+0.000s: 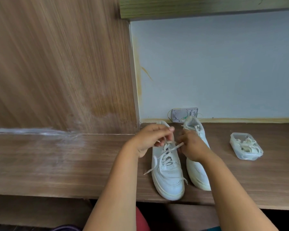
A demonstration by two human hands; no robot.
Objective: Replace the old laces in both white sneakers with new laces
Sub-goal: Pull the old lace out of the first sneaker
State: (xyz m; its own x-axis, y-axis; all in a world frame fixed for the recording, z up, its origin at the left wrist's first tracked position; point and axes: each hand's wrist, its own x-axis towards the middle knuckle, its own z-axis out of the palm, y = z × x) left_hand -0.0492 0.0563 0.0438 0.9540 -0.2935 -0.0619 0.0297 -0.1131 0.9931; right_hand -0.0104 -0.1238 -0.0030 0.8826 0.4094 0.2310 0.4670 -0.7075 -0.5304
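The left sneaker [168,170] sits toes-toward-viewer on the counter [57,164], its lace [166,153] pinched by both left hand [150,139] and right hand [192,145]. At three o'clock, a lace tub [246,146]. Risk: tugging unevenly could snag the lace in an eyelet.

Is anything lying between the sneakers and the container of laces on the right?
Nothing visible does: bare brown wooden desk separates the right white sneaker from the clear plastic container of cream laces.
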